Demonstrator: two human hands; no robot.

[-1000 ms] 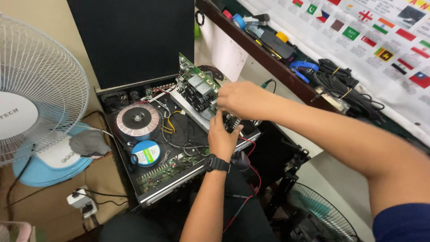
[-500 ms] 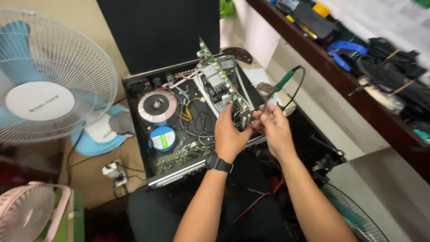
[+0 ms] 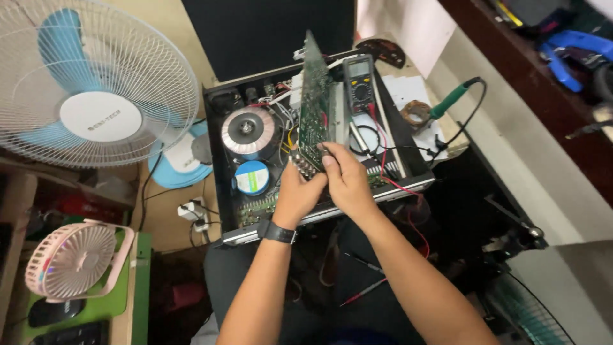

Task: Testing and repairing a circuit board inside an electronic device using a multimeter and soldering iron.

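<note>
Green circuit board [image 3: 312, 105] held upright over open black metal amplifier chassis [image 3: 220, 166].
Its lower edge is grasped by left hand [image 3: 299, 195] and right hand [image 3: 348, 182], beside the copper toroidal transformer [image 3: 248, 132].

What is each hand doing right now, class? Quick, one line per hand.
Left hand: closed on the lower edge of the green circuit board, held upright.
Right hand: closed on the same circuit board, fingertips pinching its lower edge.

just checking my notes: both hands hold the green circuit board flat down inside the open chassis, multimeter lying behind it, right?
Not quite. In the head view the left hand and right hand hold the green circuit board tipped up on edge, not flat. It stands over the open chassis, and the multimeter does lie behind it.
</note>
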